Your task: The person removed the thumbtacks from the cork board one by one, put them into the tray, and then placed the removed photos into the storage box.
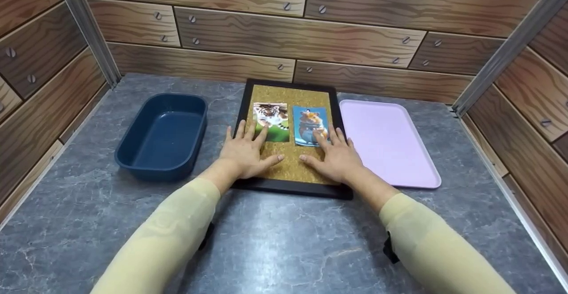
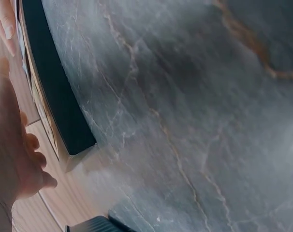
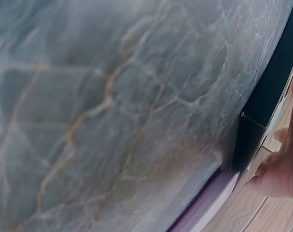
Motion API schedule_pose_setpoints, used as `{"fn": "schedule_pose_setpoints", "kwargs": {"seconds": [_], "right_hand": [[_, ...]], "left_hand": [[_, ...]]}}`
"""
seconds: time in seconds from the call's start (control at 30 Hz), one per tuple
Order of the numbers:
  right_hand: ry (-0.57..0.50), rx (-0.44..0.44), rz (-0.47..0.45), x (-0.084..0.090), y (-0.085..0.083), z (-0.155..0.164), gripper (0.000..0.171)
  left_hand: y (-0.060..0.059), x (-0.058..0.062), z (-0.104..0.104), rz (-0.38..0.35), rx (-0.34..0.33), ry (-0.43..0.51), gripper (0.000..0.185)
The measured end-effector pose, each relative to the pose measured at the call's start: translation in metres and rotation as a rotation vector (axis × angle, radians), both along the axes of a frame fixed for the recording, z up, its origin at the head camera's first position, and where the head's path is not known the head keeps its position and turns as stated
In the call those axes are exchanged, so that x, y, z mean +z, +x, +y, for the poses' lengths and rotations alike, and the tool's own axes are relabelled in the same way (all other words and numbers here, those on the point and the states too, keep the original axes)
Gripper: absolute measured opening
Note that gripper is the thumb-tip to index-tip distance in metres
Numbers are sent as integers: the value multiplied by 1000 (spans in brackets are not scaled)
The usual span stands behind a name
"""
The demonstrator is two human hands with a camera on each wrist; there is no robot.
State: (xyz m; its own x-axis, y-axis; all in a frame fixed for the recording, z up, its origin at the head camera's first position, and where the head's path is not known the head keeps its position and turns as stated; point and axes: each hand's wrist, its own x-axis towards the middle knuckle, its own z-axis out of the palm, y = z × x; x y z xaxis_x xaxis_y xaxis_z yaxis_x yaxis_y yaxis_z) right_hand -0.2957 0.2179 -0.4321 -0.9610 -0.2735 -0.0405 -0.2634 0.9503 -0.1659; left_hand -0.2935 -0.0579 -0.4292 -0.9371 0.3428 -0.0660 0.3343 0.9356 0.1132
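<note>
A black-framed cork board (image 1: 290, 169) lies flat on the grey marbled table. Two picture cards sit on it: a tiger card (image 1: 271, 115) on the left and a hamster card (image 1: 309, 121) on the right. My left hand (image 1: 245, 149) rests flat on the cork, fingers straight, with fingertips touching the tiger card's lower edge. My right hand (image 1: 335, 154) lies flat beside it, fingertips on the hamster card's lower part. The wrist views show only the board's black frame (image 2: 59, 101) (image 3: 267, 96) and the edges of each hand.
A dark blue tub (image 1: 164, 135) stands left of the board. A flat pink tray (image 1: 388, 141) lies to its right, its corner (image 3: 209, 205) also in the right wrist view. Wood-print walls enclose the table on three sides.
</note>
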Motion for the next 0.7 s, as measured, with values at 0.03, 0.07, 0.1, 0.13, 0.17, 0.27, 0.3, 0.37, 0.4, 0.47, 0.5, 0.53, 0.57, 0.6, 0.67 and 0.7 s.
{"fn": "schedule_pose_setpoints", "kwargs": {"seconds": [0.03, 0.07, 0.1, 0.13, 0.17, 0.27, 0.3, 0.37, 0.4, 0.47, 0.5, 0.53, 0.57, 0.6, 0.67, 0.7], "right_hand": [[1, 0, -7, 0, 0, 0, 96], [1, 0, -16, 0, 0, 1, 96], [3, -1, -26, 0, 0, 1, 96], [3, 0, -32, 0, 0, 1, 96], [3, 0, -40, 0, 0, 1, 96], [5, 2, -61, -1, 1, 2, 96], [7, 4, -62, -1, 1, 2, 96], [6, 4, -66, -1, 2, 1, 96], [5, 4, -67, -1, 2, 2, 96], [3, 4, -67, -1, 1, 2, 95], [3, 5, -67, 0, 1, 2, 95], [2, 5, -69, 0, 1, 2, 95], [2, 6, -70, 0, 1, 2, 95], [3, 6, -73, 0, 0, 2, 95], [6, 8, -76, 0, 0, 3, 95], [9, 10, -75, 1, 1, 3, 95]], "left_hand": [[1, 0, 0, -8, -3, 6, 103], [1, 0, -1, -15, -6, 12, 103], [2, 0, -1, -24, -9, 15, 103], [2, -1, -1, -33, -11, 19, 103], [2, -1, -1, -40, -13, 18, 103], [2, -3, -2, -61, -14, 10, 102], [2, -3, -1, -68, -14, 7, 102], [1, -4, -1, -83, -14, -7, 102], [0, -4, -1, -87, -16, -6, 102], [0, -4, -1, -94, -16, -10, 102], [1, -3, -1, -93, -18, -10, 102], [1, -3, -2, -91, -19, -14, 101], [1, -2, -2, -88, -21, -15, 100], [2, -2, -3, -84, -23, -19, 99], [2, -2, -3, -81, -28, -36, 98], [2, -2, -4, -79, -32, -42, 98]]}}
